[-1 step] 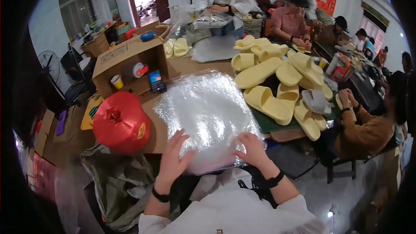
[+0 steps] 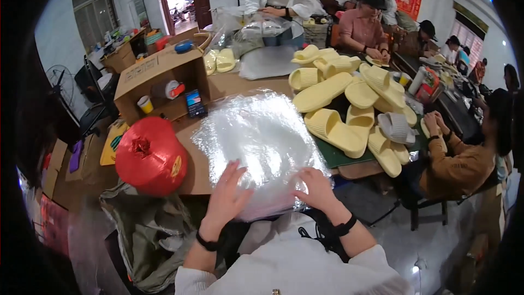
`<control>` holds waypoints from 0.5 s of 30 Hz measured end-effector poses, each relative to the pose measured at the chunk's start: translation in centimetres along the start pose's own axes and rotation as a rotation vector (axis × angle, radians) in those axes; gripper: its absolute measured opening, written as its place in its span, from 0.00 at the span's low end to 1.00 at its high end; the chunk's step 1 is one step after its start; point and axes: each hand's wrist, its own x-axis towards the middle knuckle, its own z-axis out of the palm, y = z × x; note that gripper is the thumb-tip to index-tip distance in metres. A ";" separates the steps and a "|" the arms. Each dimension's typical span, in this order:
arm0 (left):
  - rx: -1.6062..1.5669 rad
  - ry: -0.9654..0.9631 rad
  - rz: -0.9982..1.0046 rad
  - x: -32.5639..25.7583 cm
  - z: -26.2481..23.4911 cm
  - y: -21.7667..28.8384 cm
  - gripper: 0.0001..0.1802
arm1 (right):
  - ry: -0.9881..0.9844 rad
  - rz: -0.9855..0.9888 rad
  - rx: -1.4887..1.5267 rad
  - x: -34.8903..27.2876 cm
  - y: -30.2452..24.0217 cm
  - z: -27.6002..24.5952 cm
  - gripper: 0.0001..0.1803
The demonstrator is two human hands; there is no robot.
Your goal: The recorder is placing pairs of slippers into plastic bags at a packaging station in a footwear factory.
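A stack of clear plastic bags point(image 2: 262, 131) lies flat on the table in front of me, glossy with reflections. My left hand point(image 2: 228, 192) is over its near left part, open, fingers stretched forward and thumb apart. At the near right edge of the stack is my right hand point(image 2: 313, 187), open, with its fingers slightly bent and its thumb apart. Neither hand visibly grips a bag. To the right of the bags, yellow slippers point(image 2: 323, 93) lie in a heap, with a grey slipper point(image 2: 396, 127) at its right side.
Left of the bags sit a round red plastic-wrapped bundle point(image 2: 150, 155) and a cardboard box point(image 2: 164, 71) on its side. A phone point(image 2: 195, 103) leans at the box. A green sack point(image 2: 147, 240) hangs below the table. Co-workers sit at the right; one person stands opposite.
My left hand has shifted slightly to the right over the bags. My right hand has barely moved. The whole view has shifted a little.
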 end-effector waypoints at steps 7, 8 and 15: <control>0.343 -0.137 0.028 1.8 8.5 -5.2 0.33 | -0.217 0.099 0.208 2.5 3.0 -4.8 0.24; 0.325 -0.128 0.017 1.6 8.6 -5.5 0.32 | -0.125 0.168 0.227 3.4 3.7 -5.3 0.21; 0.341 -0.112 0.020 1.8 9.0 -5.8 0.33 | 0.387 0.170 -0.311 12.3 11.2 -6.1 0.20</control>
